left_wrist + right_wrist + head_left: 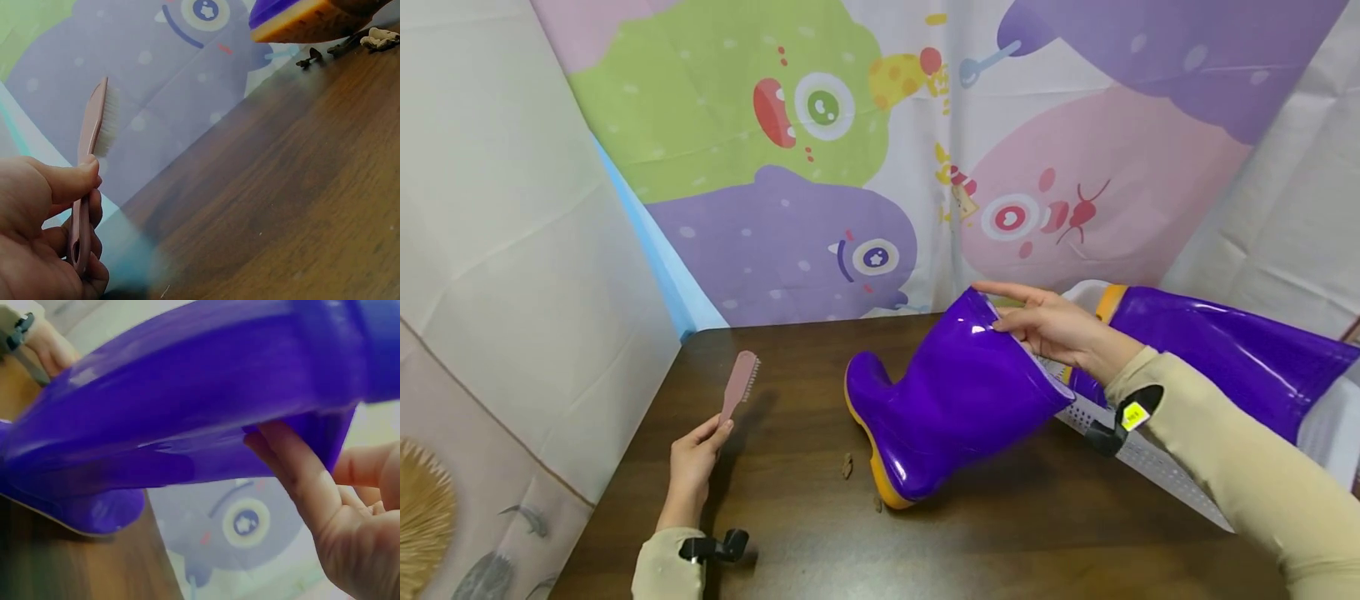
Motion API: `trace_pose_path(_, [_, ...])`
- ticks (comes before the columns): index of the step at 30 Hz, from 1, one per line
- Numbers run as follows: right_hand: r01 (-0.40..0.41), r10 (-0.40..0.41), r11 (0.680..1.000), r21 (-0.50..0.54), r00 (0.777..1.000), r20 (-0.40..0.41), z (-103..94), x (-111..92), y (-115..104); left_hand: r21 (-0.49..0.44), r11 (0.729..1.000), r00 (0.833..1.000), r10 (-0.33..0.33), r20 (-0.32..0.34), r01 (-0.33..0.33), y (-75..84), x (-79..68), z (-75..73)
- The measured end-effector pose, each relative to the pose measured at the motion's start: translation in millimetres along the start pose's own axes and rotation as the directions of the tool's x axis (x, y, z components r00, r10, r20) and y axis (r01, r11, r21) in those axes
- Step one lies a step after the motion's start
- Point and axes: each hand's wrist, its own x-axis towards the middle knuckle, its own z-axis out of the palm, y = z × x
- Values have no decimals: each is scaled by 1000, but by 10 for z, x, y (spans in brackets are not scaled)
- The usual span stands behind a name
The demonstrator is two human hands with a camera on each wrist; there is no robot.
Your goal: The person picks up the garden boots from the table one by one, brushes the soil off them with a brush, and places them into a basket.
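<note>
My left hand (692, 467) grips a pink brush (741, 382) by its handle, head upward. In the left wrist view the brush (94, 119) shows pale bristles facing right. My right hand (1056, 325) pinches the top rim of a purple rain boot (955, 392), thumb and fingers on either side of the edge. The boot leans with its opening up and to the right, its orange sole facing left and its heel close to the tabletop; whether it touches cannot be told. In the right wrist view the boot's shaft (187, 381) hides much of the scene.
A second purple boot (1217, 350) lies in a white perforated basket (1180, 483) at the right. Small brown clumps (847, 467) lie on the dark wooden table (797, 542) left of the held boot's heel. A cartoon-printed cloth (722, 250) hangs behind the table.
</note>
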Motion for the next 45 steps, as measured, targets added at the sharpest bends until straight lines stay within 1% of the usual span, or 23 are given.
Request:
trace_pose_path(6, [11, -11, 1000, 4, 1000, -21, 253, 158, -36, 42, 999, 1000, 7, -26, -6, -4, -4, -2])
trace_pose_path(10, [17, -17, 1000, 9, 999, -50, 399, 241, -42, 44, 999, 1000, 14, -21, -13, -2, -5, 5])
trace_pose_path(12, [19, -17, 999, 31, 998, -52, 460, 280, -39, 46, 999, 1000, 17, -18, -16, -5, 1, 10])
trace_pose_path(17, [18, -16, 997, 76, 1000, -27, 576, 353, -17, 31, 999, 1000, 9, 6, -9, -9, 13, 0])
trace_pose_path(21, [2, -1, 998, 60, 1000, -28, 690, 402, -19, 15, 1000, 1000, 4, 14, -4, -4, 11, -19])
trace_pose_path(26, [-26, 27, 999, 22, 999, -31, 863, 483, -44, 23, 1000, 1000, 7, -26, -7, -4, 5, -19])
trace_pose_path(29, [-27, 27, 1000, 3, 999, -44, 942, 527, -76, 27, 1000, 999, 13, -31, -12, -8, 6, -8])
trace_pose_path(34, [-14, 14, 1000, -10, 998, -68, 1023, 577, -155, 24, 1000, 1000, 9, -26, -9, -25, 14, 1])
trace_pose_path(38, [-5, 4, 1000, -10, 996, -92, 1048, 589, -249, 28, 1000, 1000, 7, -20, -6, -34, 16, -2])
trace_pose_path(43, [28, -22, 999, 46, 992, -126, 1048, 582, -394, 36, 999, 1000, 8, 3, -8, -26, 7, -14])
trace_pose_path(45, [43, -33, 996, 74, 991, -128, 1047, 571, -452, 34, 999, 1000, 7, 4, -8, -25, 2, -20])
